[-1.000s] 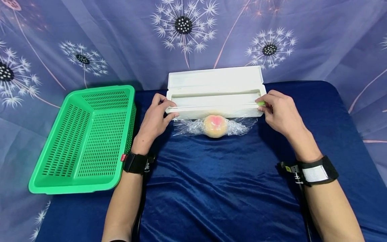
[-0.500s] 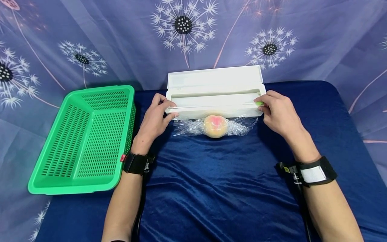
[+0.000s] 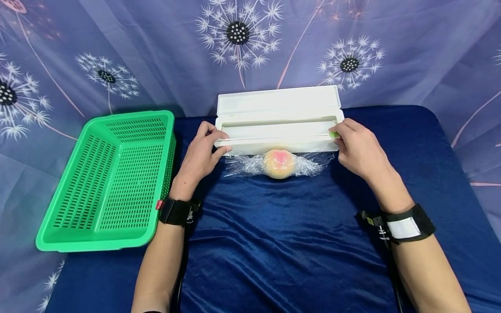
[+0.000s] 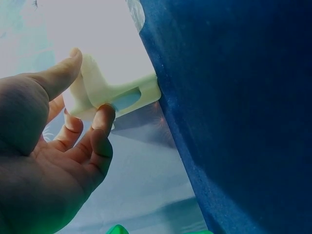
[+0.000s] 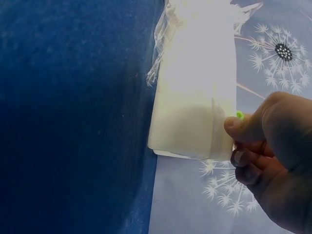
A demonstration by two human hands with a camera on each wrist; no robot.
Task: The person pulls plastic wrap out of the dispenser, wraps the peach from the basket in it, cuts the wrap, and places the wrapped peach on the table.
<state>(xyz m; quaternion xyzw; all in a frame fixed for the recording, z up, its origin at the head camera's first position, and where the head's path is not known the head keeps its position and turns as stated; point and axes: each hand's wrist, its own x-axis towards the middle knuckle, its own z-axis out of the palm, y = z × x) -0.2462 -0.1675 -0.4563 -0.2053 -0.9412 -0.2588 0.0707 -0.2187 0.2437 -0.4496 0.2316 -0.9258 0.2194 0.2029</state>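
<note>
A long white cling film dispenser (image 3: 274,143) stands at the back of the table with its lid (image 3: 278,100) tipped back. At its left end, my left hand (image 3: 199,150) grips the front corner, thumb on the front face and fingers behind. My right hand (image 3: 360,145) pinches a small bright green slide cutter (image 3: 333,135) near the right end of the front edge. Most of the cutter is hidden by the fingers; a bit of green shows beside the thumb in the right wrist view. Against the dispenser's front lies a peach (image 3: 278,164) wrapped in clear film (image 3: 250,165), bunched on both sides.
A green plastic basket (image 3: 166,174) with slotted walls stands to the left, close beside my left forearm. Dark blue cloth (image 3: 282,243) covers the table. Behind it hangs a curtain (image 3: 156,43) printed with dandelions.
My right hand has shifted slightly left along the dispenser's front edge, the green slide cutter moving with it. The left hand keeps its place, and the peach lies where it was.
</note>
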